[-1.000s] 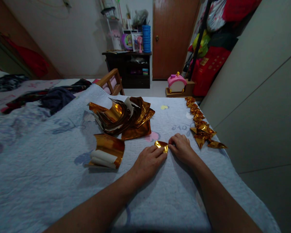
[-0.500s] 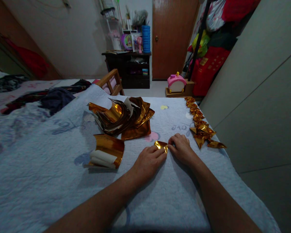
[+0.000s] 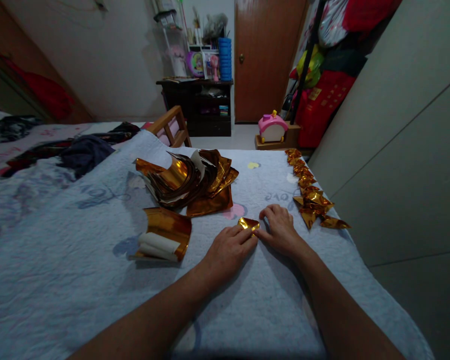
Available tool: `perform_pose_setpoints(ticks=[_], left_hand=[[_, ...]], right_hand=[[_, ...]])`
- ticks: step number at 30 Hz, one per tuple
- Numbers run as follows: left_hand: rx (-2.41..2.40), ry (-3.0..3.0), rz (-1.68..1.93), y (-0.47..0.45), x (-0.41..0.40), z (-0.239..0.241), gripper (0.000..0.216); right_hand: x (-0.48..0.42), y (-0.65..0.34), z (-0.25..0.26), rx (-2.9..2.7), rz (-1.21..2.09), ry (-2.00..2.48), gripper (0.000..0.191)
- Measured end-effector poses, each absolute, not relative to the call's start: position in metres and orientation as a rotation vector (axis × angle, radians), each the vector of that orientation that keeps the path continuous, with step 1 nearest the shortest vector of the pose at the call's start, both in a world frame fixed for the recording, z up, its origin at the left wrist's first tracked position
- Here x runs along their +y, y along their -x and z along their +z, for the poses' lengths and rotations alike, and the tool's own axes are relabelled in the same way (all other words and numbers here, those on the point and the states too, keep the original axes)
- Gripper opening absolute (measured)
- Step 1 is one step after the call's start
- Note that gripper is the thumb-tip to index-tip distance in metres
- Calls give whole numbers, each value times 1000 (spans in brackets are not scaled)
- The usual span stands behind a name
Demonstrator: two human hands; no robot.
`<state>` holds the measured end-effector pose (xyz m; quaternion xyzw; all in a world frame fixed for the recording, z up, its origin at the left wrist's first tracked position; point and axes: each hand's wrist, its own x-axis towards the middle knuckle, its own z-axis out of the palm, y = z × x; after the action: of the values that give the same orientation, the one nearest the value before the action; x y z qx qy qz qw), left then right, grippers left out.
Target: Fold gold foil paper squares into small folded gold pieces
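Note:
A small folded piece of gold foil paper (image 3: 248, 223) lies on the quilt in front of me. My left hand (image 3: 233, 248) is closed over its near left part, fingers together, holding it down and hiding that part. At the paper's right end, the thumb of my right hand (image 3: 279, 226) presses on the edge, while the index finger stands apart from it and the hand is open. Left of my hands, a curled gold sheet (image 3: 169, 225) has rolled pale paper (image 3: 159, 246) lying in it. Beyond it sits a fanned stack of gold foil sheets (image 3: 180, 177).
Several folded gold foil pieces (image 3: 315, 200) form a row along the right edge of the pale quilt (image 3: 97, 290). Dark clothes (image 3: 86, 152) lie at the left. Past the far edge are a wooden chair (image 3: 172, 125), a pink toy (image 3: 272, 128) and a dark cabinet (image 3: 195, 107).
My right thumb has moved left along the paper's right edge, apart from the index finger, which it was pinched against before. My left hand stays in place on the paper.

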<state>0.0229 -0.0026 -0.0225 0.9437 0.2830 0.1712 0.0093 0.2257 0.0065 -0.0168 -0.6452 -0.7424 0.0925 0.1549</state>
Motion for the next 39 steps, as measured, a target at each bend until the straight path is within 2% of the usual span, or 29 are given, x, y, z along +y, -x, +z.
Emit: perform_pose_setpoints(ticks=[17, 24, 39], left_hand=[[885, -2933, 494, -24, -2, -18, 27], [883, -2914, 539, -24, -2, -23, 22], [895, -2794, 570, -23, -2, -19, 32]], right_hand=[[16, -226, -21, -2065, 252, 1900, 17], [10, -225, -17, -2111, 240, 1874, 26], [7, -231, -23, -2157, 216, 1813, 39]])
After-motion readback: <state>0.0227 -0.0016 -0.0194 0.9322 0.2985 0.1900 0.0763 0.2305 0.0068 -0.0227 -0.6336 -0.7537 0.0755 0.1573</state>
